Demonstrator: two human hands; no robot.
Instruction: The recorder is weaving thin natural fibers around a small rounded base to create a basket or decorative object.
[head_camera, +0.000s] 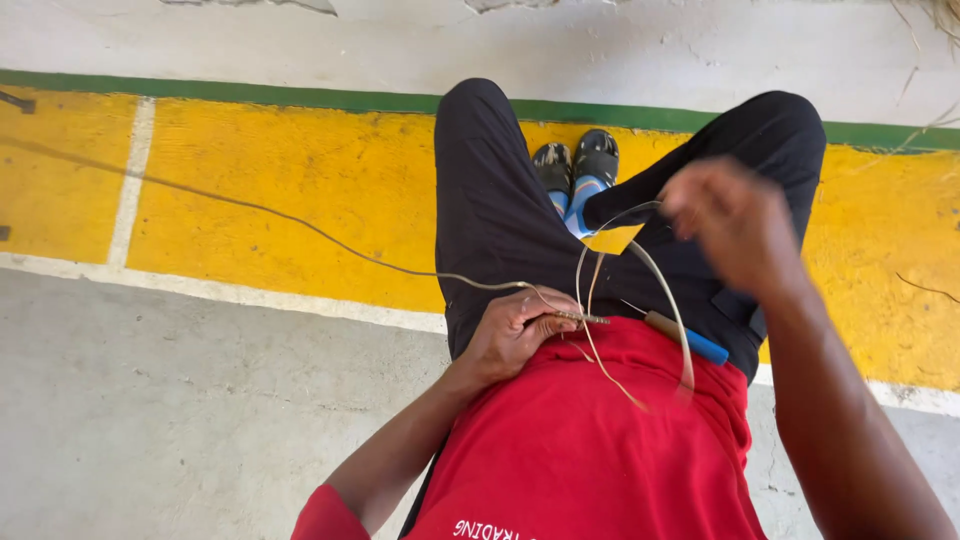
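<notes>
Bare grey concrete floor (180, 420) fills the lower left of the frame. Across the middle runs a broad yellow painted band (300, 180), edged below by a white line (220, 290) and above by a thin green stripe (250, 93). Pale, cracked concrete (600, 45) spans the top in daylight.

My left hand (515, 335) sits at the centre of the frame, low against my belly, fingers curled tight into a pinch with the knuckles turned up. Its forearm runs down toward the lower left. My right hand (735, 225) is raised in the upper right, blurred, fingers loosely bunched, its forearm reaching down to the lower right corner.
</notes>
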